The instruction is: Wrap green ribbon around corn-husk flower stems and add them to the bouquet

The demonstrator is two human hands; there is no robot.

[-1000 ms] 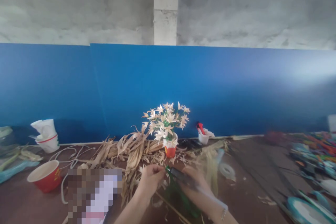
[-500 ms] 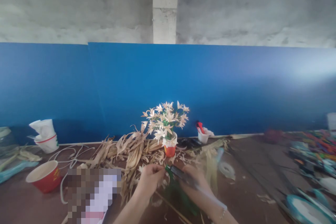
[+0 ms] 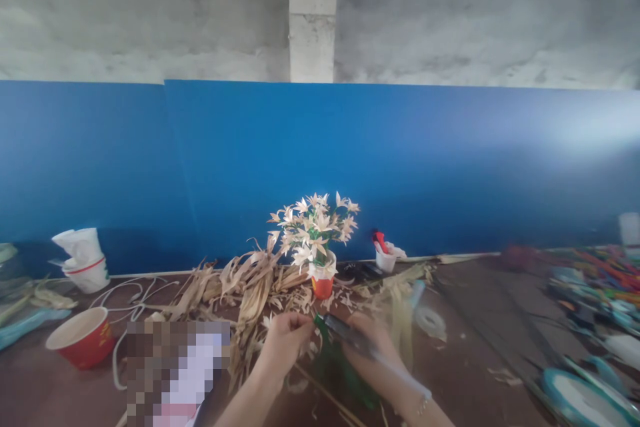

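My left hand point(image 3: 287, 341) is closed in a pinch, its thumb and forefinger pressed together. The tip of a thin green piece point(image 3: 319, 321) shows right beside these fingertips, but what lies inside the pinch is hidden. My right hand point(image 3: 367, 343) is wrapped round a dark, long-shaped tool point(image 3: 340, 328), whose front end points at the left fingertips; blur hides its exact kind. Beneath both hands lies a blurred bundle of green material point(image 3: 337, 370). Just beyond them stands an orange-red cup point(image 3: 323, 288) filled with pale husk flowers point(image 3: 320, 223) on green stems.
Dried corn husks point(image 3: 255, 287) spread left of the cup. Farther left are a red paper bowl point(image 3: 83, 340), a white cable point(image 3: 137, 307) and white cups point(image 3: 85, 267). At right lie a tape roll point(image 3: 431, 324) and colourful clutter point(image 3: 600, 280). A blue partition point(image 3: 250, 160) stands behind.
The view has shifted very slightly, so the surroundings sit a little farther left. Both hands keep almost the same pose and hold.
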